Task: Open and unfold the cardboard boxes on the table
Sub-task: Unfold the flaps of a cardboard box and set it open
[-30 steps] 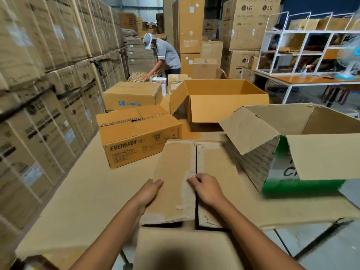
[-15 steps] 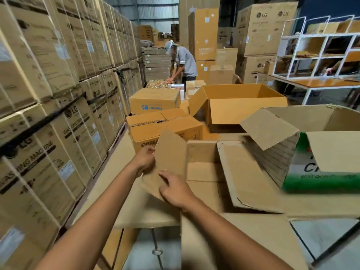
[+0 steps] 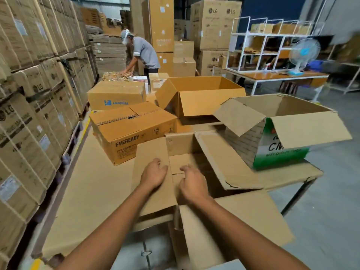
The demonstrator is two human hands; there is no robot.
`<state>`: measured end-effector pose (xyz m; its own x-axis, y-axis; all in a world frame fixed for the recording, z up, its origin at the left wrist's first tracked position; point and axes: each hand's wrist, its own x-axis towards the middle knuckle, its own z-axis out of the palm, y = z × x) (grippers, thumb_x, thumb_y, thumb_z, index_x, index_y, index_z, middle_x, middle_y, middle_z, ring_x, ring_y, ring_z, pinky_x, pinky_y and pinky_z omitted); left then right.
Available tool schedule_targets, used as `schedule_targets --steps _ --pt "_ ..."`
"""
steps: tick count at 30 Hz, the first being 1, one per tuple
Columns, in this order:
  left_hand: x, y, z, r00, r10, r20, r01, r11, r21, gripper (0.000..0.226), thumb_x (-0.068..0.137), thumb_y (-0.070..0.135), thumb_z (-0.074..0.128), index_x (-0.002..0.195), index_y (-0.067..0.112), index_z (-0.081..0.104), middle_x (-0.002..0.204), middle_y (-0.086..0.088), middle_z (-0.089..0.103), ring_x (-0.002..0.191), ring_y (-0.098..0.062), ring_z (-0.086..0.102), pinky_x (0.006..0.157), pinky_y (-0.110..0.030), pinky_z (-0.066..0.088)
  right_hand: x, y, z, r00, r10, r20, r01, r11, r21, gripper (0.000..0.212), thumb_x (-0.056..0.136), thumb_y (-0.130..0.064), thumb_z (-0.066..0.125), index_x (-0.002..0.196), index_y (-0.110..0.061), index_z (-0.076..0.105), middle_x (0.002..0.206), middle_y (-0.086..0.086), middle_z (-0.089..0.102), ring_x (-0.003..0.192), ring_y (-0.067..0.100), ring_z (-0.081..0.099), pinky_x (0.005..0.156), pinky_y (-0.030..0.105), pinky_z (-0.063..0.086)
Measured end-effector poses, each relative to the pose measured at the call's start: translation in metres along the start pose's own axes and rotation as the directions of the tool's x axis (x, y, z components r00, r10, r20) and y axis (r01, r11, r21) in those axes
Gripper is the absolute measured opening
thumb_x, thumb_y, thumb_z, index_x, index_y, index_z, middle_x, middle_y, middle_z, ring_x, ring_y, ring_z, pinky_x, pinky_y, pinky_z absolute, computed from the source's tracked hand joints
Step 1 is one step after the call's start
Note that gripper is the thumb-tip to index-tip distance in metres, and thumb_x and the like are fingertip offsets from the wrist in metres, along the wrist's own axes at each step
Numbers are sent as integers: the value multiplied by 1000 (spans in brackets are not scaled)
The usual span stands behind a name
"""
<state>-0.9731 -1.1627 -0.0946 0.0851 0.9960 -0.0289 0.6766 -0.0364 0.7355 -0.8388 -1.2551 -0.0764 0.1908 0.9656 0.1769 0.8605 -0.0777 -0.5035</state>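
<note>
Both of your hands are working the nearest box [image 3: 194, 152], at the table's near edge. Your left hand [image 3: 153, 175] lies flat, fingers loosely spread, on the left flap [image 3: 150, 162], pressing it outward, probably so it stays folded back. Your right hand [image 3: 191, 184] hovers over the opening with fingers curled and holding nothing; it looks ready to catch an inner flap. The right flap [image 3: 224, 162] already leans outward toward the green-printed box [image 3: 282, 145], which stands open just beside it, flaps splayed. Farther off, the EVEREADY box [image 3: 132, 131] is still closed, so it likely waits its turn. Behind it, a large open box [image 3: 200, 98] rests on the table [image 3: 93, 182].
</note>
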Motion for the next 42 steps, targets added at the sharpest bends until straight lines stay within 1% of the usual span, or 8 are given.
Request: schedule_targets --steps 6,11,17,20,26,30,34,42 --pt "4 18 52 977 -189 100 169 969 179 71 88 27 59 148 22 22 147 -13 32 130 -38 37 101 -55 39 8 59 -47 948 194 252 7 780 -626 40 91 -24 59 130 -15 61 152 19 33 147 42 18 115 65 15" --pt "17 3 60 985 -166 38 164 986 44 60 89 26 63 140 18 34 137 -17 47 118 -41 53 97 -50 48 18 73 -96 989 64 130 8 870 -493 31 91 -11 56 120 -17 62 117 10 63 109 32 63 89 44 54" --pt "0 -10 35 992 -126 -28 119 978 -172 51 89 14 62 138 15 49 127 -18 62 112 -37 58 93 -45 50 53 110 -173 985 91 -148 -161 804 -572 21 98 -1 47 114 -6 60 109 14 64 98 32 66 80 41 54" --pt "-1 -21 21 989 -141 -32 135 979 -152 59 88 7 56 144 19 45 129 -16 61 113 -37 57 95 -49 49 62 146 -178 969 230 -93 -226 665 -712 29 102 -20 44 127 -10 56 126 17 49 118 37 51 96 53 43" --pt "-9 -28 13 987 -157 -18 152 975 -162 64 85 0 55 145 19 44 130 -13 59 112 -31 53 90 -44 46 61 195 -105 863 467 193 -347 825 -446 99 80 -87 38 146 -13 37 154 24 33 139 51 32 110 65 26" --pt "-13 -26 14 985 -167 -46 155 968 -197 63 83 -3 54 142 18 49 130 -10 59 111 -27 52 88 -40 47 56 201 -70 808 378 452 -425 905 2 54 95 -46 57 129 -5 54 128 18 62 104 32 60 84 37 52" --pt "-14 -18 27 982 -177 -64 157 958 -242 60 87 -2 52 143 19 50 130 -7 59 109 -26 55 83 -40 53 71 196 -76 907 288 308 -241 953 -182 18 95 -16 49 110 -9 56 117 15 65 96 31 63 72 33 48" --pt "-5 8 52 972 -198 -130 178 973 -145 59 88 1 54 144 18 48 133 -10 60 110 -28 56 86 -34 47 74 206 -68 974 126 187 -39 911 -411 69 99 -5 42 158 -10 8 122 17 60 104 31 62 83 40 49"
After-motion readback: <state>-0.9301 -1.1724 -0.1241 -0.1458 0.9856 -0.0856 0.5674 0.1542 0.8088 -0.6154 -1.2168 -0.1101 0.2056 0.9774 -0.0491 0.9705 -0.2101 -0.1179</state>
